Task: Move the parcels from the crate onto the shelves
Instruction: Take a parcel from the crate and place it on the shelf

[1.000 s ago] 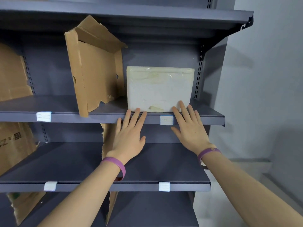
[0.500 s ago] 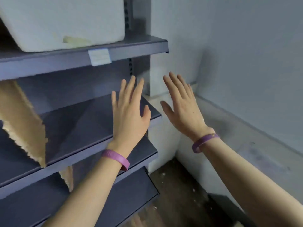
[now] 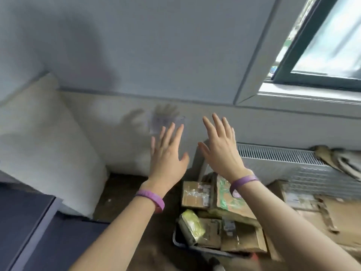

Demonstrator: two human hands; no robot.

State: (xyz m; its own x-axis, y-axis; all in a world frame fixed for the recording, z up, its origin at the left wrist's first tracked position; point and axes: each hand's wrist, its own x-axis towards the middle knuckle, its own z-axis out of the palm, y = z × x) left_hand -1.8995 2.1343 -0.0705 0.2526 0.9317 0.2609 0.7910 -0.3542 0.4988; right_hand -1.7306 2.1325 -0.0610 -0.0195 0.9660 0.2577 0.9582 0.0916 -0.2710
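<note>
Parcels (image 3: pixel 212 230) are piled up in a dark crate (image 3: pixel 197 248) on the floor (image 3: pixel 125 194), low and a bit right of centre. On top there's a brown taped box (image 3: pixel 195 194), a carton with green print (image 3: pixel 229 202) leaning beside it, and a yellow-green wrapped packet (image 3: pixel 192 224) at the crate's near-left corner. The whole pile is pretty blurry, so I can't make out any labels.

Both hands are up in the air in front of the wall, gripping nothing. The left hand (image 3: pixel 168 153) is flat with fingers spread, and the right hand (image 3: pixel 220 147) is the same. They're near each other but not touching, and well clear of the parcels. Each wrist has a purple wristband (image 3: pixel 151 199). The right forearm cuts across the view over the green carton and hides part of the crate's right side.

Around it, a white radiator (image 3: pixel 273 159) runs along the wall right behind the crate, with something crumpled (image 3: pixel 336 159) lying on its far end. Flattened cardboard (image 3: pixel 322 214) lies on the floor to the right. A window (image 3: pixel 322 36) is at upper right. A white column (image 3: pixel 48 143) stands left, with the dark shelf (image 3: pixel 25 222) edge below it.
</note>
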